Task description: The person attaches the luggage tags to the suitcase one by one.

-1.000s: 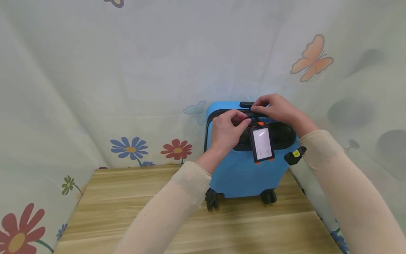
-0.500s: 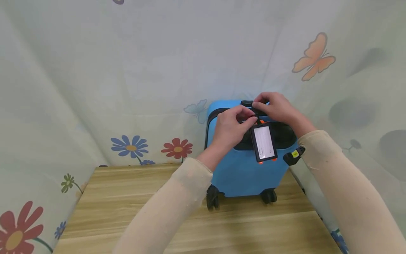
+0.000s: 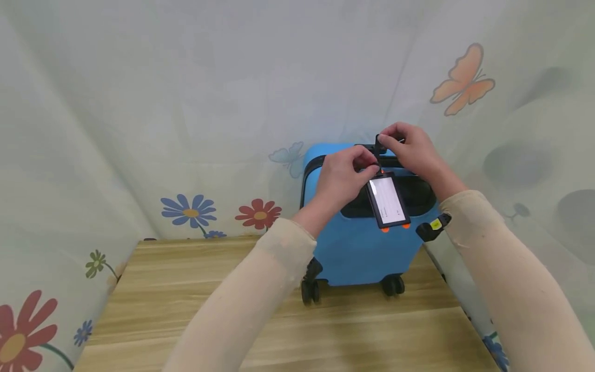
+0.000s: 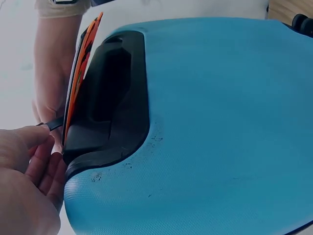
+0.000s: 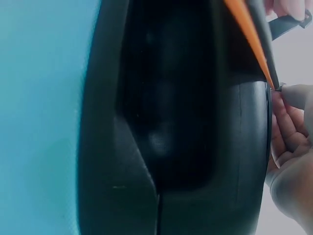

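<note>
A blue suitcase [image 3: 367, 258] stands upright on its black wheels. Against its front hangs a luggage tag [image 3: 388, 201] with a black frame, a white card and orange edges. My left hand [image 3: 344, 173] pinches the black strap just above the tag. Slightly higher and to the right, my right hand [image 3: 411, 147] pinches the raised end of that strap [image 3: 377, 147] between thumb and forefinger. Seen edge-on in the left wrist view, the tag [image 4: 80, 73] shows its orange back beside the suitcase's black handle recess [image 4: 115, 98].
The suitcase stands on a wood-grain table [image 3: 186, 299], near its back right corner. Behind hangs a pale curtain [image 3: 232, 93] printed with flowers and butterflies. A small black device with a yellow label [image 3: 434, 226] sits at the right cuff.
My right hand has risen, drawing the strap end up above the suitcase top. The left hand has moved right and up, and the tag has shifted the same way, tilting a little more.
</note>
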Available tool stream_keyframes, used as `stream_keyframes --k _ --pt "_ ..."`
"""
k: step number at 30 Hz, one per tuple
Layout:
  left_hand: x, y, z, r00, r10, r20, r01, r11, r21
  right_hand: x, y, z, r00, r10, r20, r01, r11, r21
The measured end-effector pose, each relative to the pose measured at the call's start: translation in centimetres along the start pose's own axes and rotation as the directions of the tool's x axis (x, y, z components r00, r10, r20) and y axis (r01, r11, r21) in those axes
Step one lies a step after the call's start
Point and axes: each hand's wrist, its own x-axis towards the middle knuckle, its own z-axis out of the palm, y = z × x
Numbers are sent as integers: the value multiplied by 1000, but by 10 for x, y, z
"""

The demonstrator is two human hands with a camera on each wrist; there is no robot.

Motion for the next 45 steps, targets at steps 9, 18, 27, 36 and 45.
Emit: stream_keyframes --k 9,18,27,36,45 --pt "9 4 -2 998 -20 52 17 997 71 -10 -3 2 998 -40 -52 43 997 62" --pt "12 9 2 995 -36 94 24 991 131 -16 -2 1 997 -18 -77 28 991 131" --pt "10 8 5 997 -34 71 17 973 231 -20 2 0 999 0 -52 9 986 165" --pt "10 7 6 997 3 79 -26 956 292 -25 5 -2 1000 10 -26 -6 986 166" --pt "10 7 6 994 6 106 -32 969 247 -33 9 -7 1000 -13 -7 14 986 164"
